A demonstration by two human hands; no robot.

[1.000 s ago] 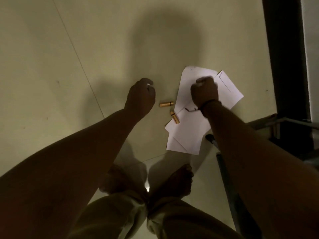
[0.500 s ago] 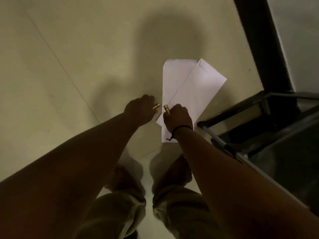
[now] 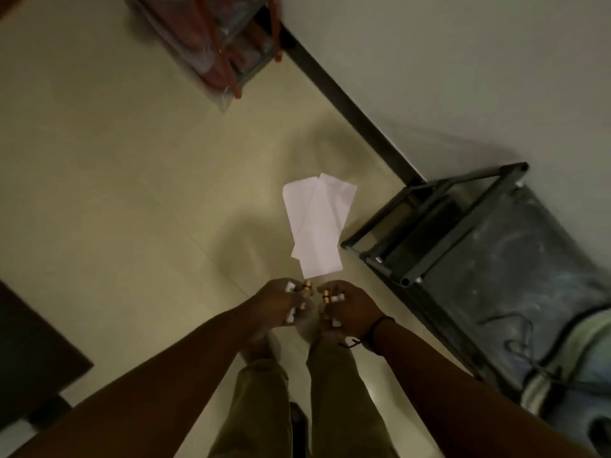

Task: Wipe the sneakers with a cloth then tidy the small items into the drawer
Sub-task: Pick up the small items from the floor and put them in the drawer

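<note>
The left hand (image 3: pixel 277 302) gripped a small gold-capped cylinder (image 3: pixel 307 285), its fingers curled round it; the gold end stuck out past the fingertips, pointing away from the person toward the white envelopes (image 3: pixel 317 223) on the floor, with the long axis running roughly along the fingers. The right hand (image 3: pixel 350 307) likewise held a second gold-capped cylinder (image 3: pixel 327 297) in curled fingers, its gold end turned inward toward the left hand and its long axis lying nearly crosswise. The two gold ends were just beside each other, apart. Small white pieces showed between the fingers of both hands; the picture was too dim and soft to tell what they were, possibly labels or paper. A dark band (image 3: pixel 377 328) circled the right wrist.

Just beyond the fingertips the envelopes lay overlapping on the pale floor (image 3: pixel 115 193), their long sides running away from the hands. To the right of the right hand's fingers stood a dark metal-framed stand (image 3: pixel 439 226) with a scuffed dark top, a pale cloth (image 3: pixel 568 358) draped over its near corner. Far beyond the fingers, against the dark skirting (image 3: pixel 347 100), stood a red wire rack (image 3: pixel 228 44). Below the hands were olive trouser legs (image 3: pixel 330 391) and bare feet.
</note>
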